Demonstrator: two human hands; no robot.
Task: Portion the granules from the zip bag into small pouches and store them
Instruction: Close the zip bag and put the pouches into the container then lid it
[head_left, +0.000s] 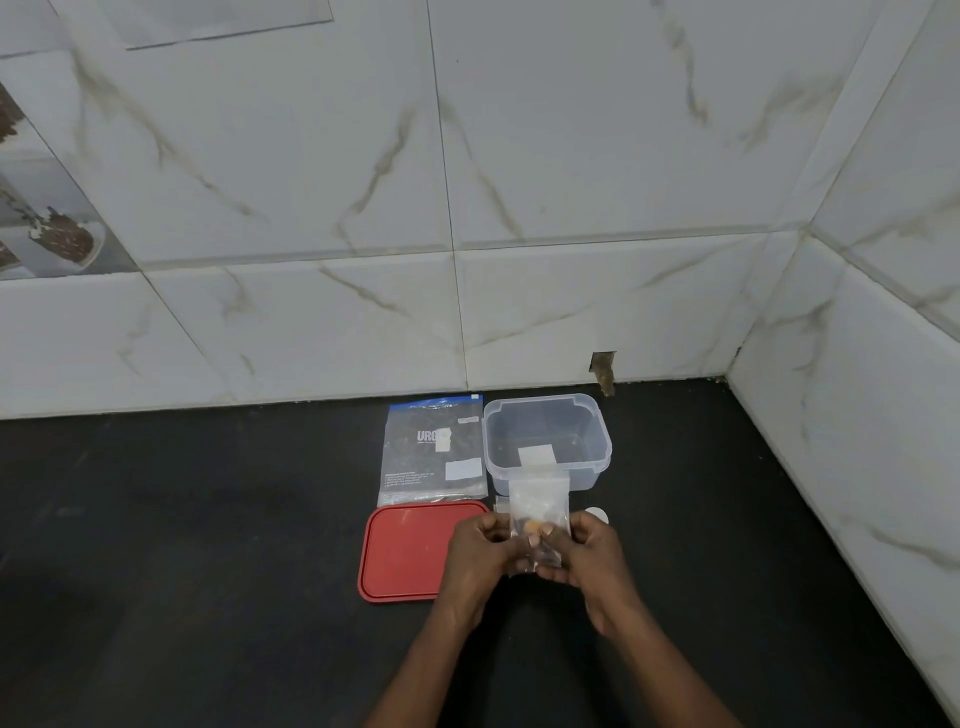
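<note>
My left hand (483, 551) and right hand (587, 551) pinch a small pouch (537, 499) holding some granules, just before the open tub (597, 441); sealing, storing and, I judge, further portions from the zip bag (434, 452) are left.

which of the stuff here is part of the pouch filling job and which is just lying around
For the job: small pouch, held by left hand and right hand; zip bag of granules; clear container, open; red lid, off.

Just there: white round thing behind the right hand, use unclear; gap in the wall tile.
</note>
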